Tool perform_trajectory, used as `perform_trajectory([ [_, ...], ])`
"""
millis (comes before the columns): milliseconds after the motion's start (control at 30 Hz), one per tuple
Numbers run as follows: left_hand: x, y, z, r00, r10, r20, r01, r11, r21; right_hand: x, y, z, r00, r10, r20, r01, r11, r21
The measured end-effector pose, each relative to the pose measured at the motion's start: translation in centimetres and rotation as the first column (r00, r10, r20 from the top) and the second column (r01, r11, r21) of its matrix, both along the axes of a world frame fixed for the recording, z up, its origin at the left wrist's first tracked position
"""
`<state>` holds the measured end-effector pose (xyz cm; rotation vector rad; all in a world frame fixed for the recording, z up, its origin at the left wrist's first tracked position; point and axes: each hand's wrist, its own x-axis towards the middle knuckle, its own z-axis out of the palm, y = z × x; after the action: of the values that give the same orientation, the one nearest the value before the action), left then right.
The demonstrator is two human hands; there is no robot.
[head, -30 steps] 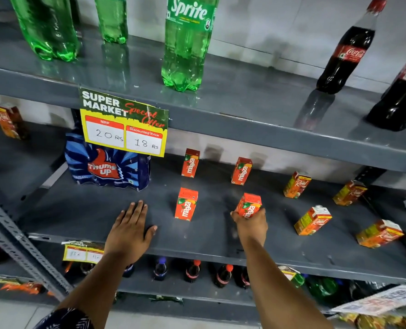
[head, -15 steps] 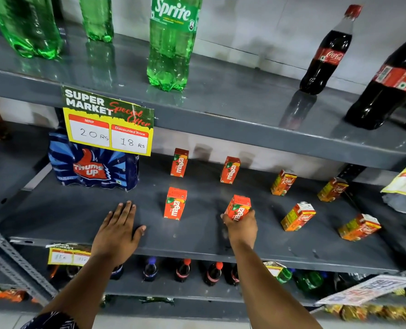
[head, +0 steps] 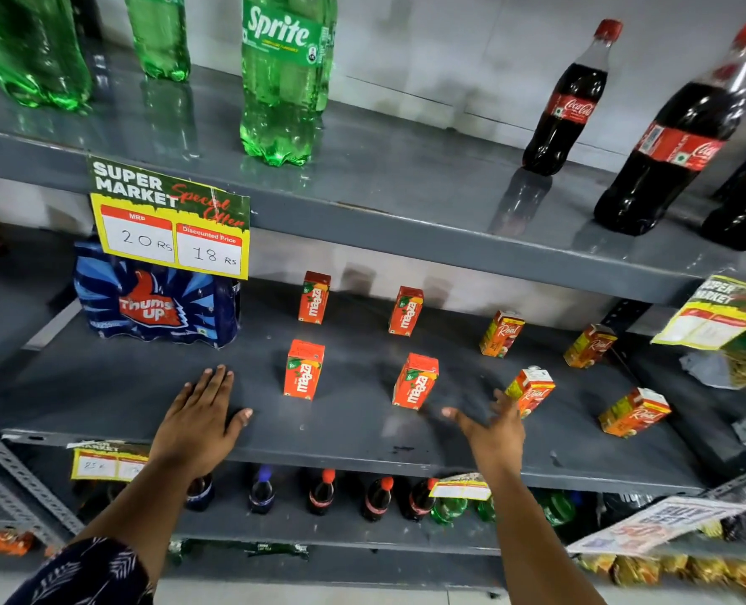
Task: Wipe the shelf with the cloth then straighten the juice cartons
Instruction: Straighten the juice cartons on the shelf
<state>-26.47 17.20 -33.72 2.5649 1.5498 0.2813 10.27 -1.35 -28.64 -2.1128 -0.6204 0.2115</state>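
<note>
On the grey middle shelf [head: 354, 434] stand several small juice cartons. Red Maaza cartons form two rows: two at the back [head: 314, 297] [head: 405, 310] and two in front [head: 303, 369] [head: 415, 381]. To the right, several yellow-red Real cartons stand askew [head: 501, 334] [head: 589, 346] [head: 532, 389] [head: 634, 411]. My left hand [head: 201, 423] lies flat on the shelf's front left, fingers spread. My right hand [head: 491, 423] hovers open between the front right Maaza carton and the nearest Real carton, holding nothing. No cloth is in view.
A blue Thums Up pack [head: 155, 305] stands at the shelf's back left under a price sign [head: 168, 218]. Sprite bottles [head: 282, 76] and cola bottles [head: 570, 100] fill the upper shelf. Small bottles [head: 323, 491] line the lower shelf.
My right hand has let go of the front right Maaza carton, which now stands on the shelf, and has moved right with fingers spread. The left hand stays flat.
</note>
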Motion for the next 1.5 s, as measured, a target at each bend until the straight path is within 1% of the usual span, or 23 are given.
perform_trajectory([
  [100,1.1,-0.7,1.1,1.000,0.016,0.018,-0.016,1.000,0.002,3.1,-1.3,1.2,0.982,-0.187,0.014,0.186,0.981,0.047],
  [133,1.6,-1.0,1.5,1.000,0.018,0.020,-0.018,1.000,0.005,4.1,-1.7,1.5,0.973,-0.232,-0.001,0.232,0.971,0.060],
  [200,2.7,-1.7,2.1,0.999,0.026,0.025,-0.026,1.000,0.004,5.8,-2.1,2.0,0.960,-0.268,-0.077,0.273,0.960,0.063],
  [267,3.8,-2.6,2.5,0.999,0.042,0.025,-0.041,0.999,-0.016,7.4,-2.3,1.9,0.964,-0.233,-0.127,0.240,0.970,0.040],
  [400,5.9,-4.4,2.3,0.993,0.117,0.021,-0.114,0.989,-0.091,9.4,-1.4,1.6,0.975,-0.145,-0.168,0.149,0.989,0.011],
  [500,7.3,-5.1,1.8,0.985,0.172,0.013,-0.168,0.974,-0.152,10.1,-0.4,1.3,0.985,-0.087,-0.147,0.083,0.996,-0.034],
  [600,8.1,-5.6,1.1,0.977,0.213,0.024,-0.207,0.965,-0.161,10.4,0.0,0.7,0.991,-0.084,-0.101,0.075,0.993,-0.090],
  [733,8.5,-6.2,0.7,0.970,0.242,0.017,-0.237,0.962,-0.132,10.2,0.1,0.4,0.990,-0.122,-0.067,0.119,0.992,-0.043],
  [900,8.6,-6.3,0.7,0.968,0.250,0.006,-0.247,0.960,-0.130,10.1,0.1,0.3,0.989,-0.126,-0.075,0.125,0.992,-0.012],
  [1033,8.4,-6.4,0.4,0.970,0.243,0.002,-0.241,0.964,-0.113,10.1,-1.1,0.3,0.994,-0.032,-0.107,0.035,0.999,0.028],
  [1067,8.4,-6.4,0.3,0.971,0.240,0.010,-0.237,0.966,-0.107,10.5,-1.7,0.2,0.996,-0.014,-0.086,0.018,0.999,0.042],
  [1167,8.2,-6.3,0.2,0.970,0.243,0.021,-0.240,0.966,-0.100,11.5,-4.5,0.1,0.999,0.043,0.015,-0.043,0.999,-0.016],
  [1200,8.2,-6.2,0.4,0.967,0.254,0.030,-0.250,0.963,-0.096,12.0,-5.6,0.3,0.998,0.037,0.049,-0.035,0.999,-0.021],
  [1233,8.3,-6.1,0.7,0.964,0.263,0.041,-0.259,0.962,-0.089,12.7,-7.0,0.5,0.998,0.008,0.067,-0.007,1.000,-0.007],
  [1333,8.6,-6.1,1.5,0.957,0.284,0.058,-0.279,0.957,-0.081,16.3,-10.8,0.7,0.979,-0.179,0.100,0.175,0.983,0.050],
  [1400,8.8,-6.2,2.1,0.953,0.298,0.052,-0.294,0.953,-0.072,19.1,-12.1,1.8,0.948,-0.317,0.031,0.314,0.946,0.076],
  [1433,8.9,-6.3,2.4,0.951,0.305,0.050,-0.302,0.951,-0.066,20.3,-12.4,2.4,0.932,-0.361,-0.026,0.362,0.931,0.054],
  [1500,9.0,-6.6,3.0,0.947,0.318,0.056,-0.315,0.948,-0.056,22.5,-12.4,3.4,0.924,-0.371,-0.089,0.371,0.928,-0.014],
])
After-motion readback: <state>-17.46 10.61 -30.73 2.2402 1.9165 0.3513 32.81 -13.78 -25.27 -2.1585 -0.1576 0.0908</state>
